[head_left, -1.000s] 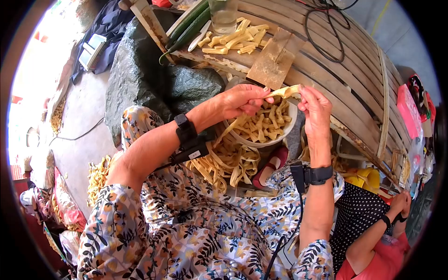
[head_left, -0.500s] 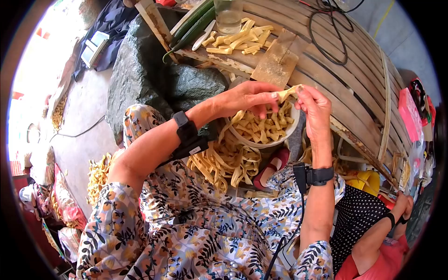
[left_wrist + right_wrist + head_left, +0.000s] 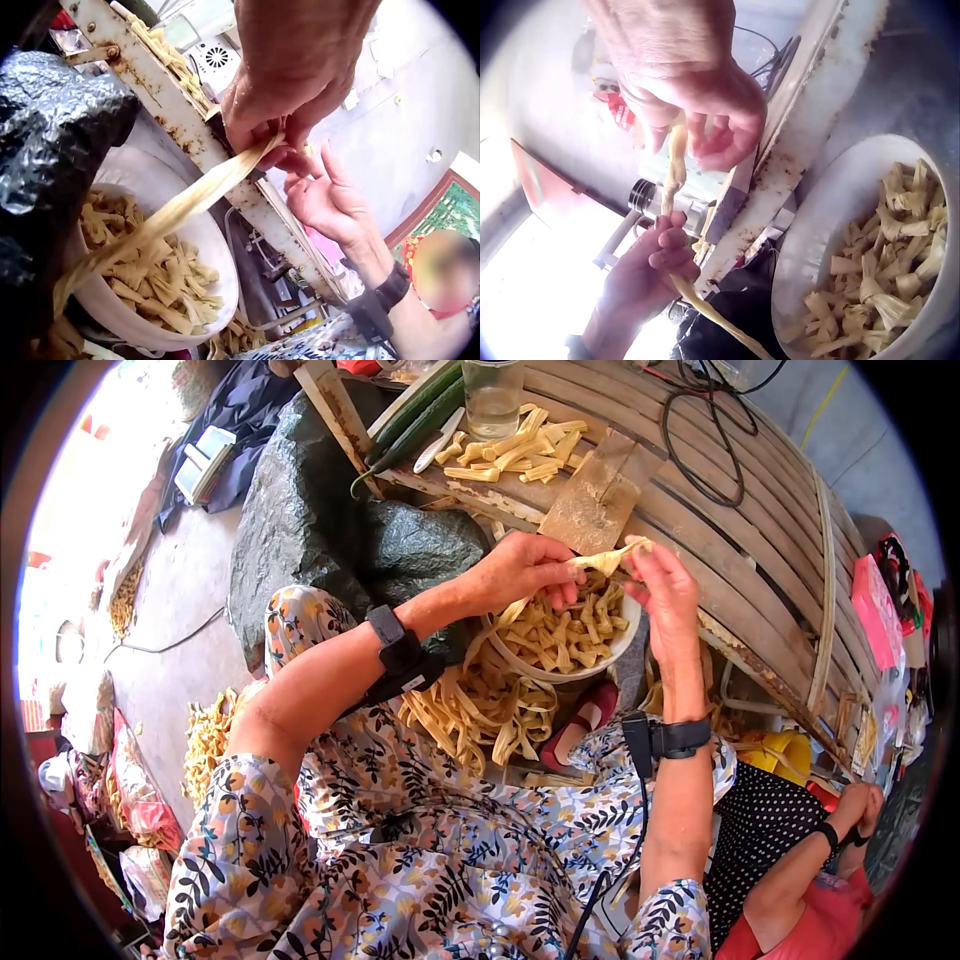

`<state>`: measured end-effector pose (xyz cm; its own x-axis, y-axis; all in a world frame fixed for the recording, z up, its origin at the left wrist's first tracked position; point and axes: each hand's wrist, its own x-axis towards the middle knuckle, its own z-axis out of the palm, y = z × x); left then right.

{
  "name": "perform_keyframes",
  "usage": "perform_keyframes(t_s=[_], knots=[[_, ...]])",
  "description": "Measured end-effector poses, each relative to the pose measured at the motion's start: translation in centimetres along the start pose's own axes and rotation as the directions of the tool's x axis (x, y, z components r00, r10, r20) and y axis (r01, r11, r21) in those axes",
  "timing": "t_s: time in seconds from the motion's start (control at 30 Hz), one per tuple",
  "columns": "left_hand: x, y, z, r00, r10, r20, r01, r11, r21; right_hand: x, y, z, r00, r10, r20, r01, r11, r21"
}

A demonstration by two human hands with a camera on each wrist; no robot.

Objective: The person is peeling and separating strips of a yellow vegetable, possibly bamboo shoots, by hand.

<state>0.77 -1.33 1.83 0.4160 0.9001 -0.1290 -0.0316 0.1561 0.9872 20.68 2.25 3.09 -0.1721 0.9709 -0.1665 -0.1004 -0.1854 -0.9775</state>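
A long, pliable pale yellow strip (image 3: 176, 206) runs between the two hands, twisted and bunched over the short stretch between them. My left hand (image 3: 525, 572) pinches it between thumb and fingers, and its tail trails down past the tub's rim in the left wrist view. At the strip's other end, the right hand (image 3: 665, 595) pinches the tip with thumb and forefinger, its other fingers loosely bent. Just below both hands stands a white tub (image 3: 806, 225), holding many short knotted yellow pieces (image 3: 560, 635). Loose long strips (image 3: 480, 710) lie in a heap beside it.
On the slatted wooden table (image 3: 700, 490) are a small board (image 3: 600, 495), a pile of cut yellow pieces (image 3: 525, 450), a glass of liquid (image 3: 492, 400), green cucumbers (image 3: 415, 420) and a black cable (image 3: 705, 460). Dark plastic sheeting (image 3: 300, 540) bulges at left. Another person's arms (image 3: 810, 860) show at lower right.
The left hand turned over the strip and drew back slightly left. The strip, flatter and wider before, is now more twisted between the hands. The right fingers have loosened and spread a little.
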Motion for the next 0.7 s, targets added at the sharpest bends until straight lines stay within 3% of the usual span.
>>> perform_keyframes(t_s=[0.07,0.13,0.27,0.43,0.53,0.6,0.7], knots=[[0.1,0.1,-0.1,1.0,-0.01,-0.004,0.01,1.0,0.004,0.0,0.9,-0.3,0.984,0.051,0.169,-0.056,0.998,0.024],[0.1,0.0,0.0,1.0,0.007,0.001,-0.007,1.0,-0.004,-0.4,0.5,1.1,0.977,0.079,0.198,-0.077,0.997,-0.018],[0.1,0.3,-0.2,0.998,-0.032,0.058,0.037,0.996,-0.082,-0.1,0.9,1.0,0.986,0.017,0.164,-0.022,0.999,0.03],[0.1,-2.2,-1.0,0.99,-0.07,0.121,0.065,0.997,0.045,1.0,0.7,-0.4,0.999,0.033,0.035,-0.035,0.999,0.041],[-0.2,-1.6,-0.5,0.994,-0.108,-0.027,0.111,0.987,0.114,1.7,0.2,-1.3,0.998,0.032,-0.045,-0.028,0.995,0.092],[0.2,0.4,-0.7,0.988,-0.036,-0.149,0.042,0.998,0.036,2.3,-0.3,-1.2,0.995,0.036,-0.095,-0.021,0.986,0.163],[2.0,3.4,-1.6,0.962,0.038,-0.271,-0.009,0.994,0.105,3.6,-1.3,-0.3,0.993,-0.057,-0.104,0.082,0.964,0.254]])
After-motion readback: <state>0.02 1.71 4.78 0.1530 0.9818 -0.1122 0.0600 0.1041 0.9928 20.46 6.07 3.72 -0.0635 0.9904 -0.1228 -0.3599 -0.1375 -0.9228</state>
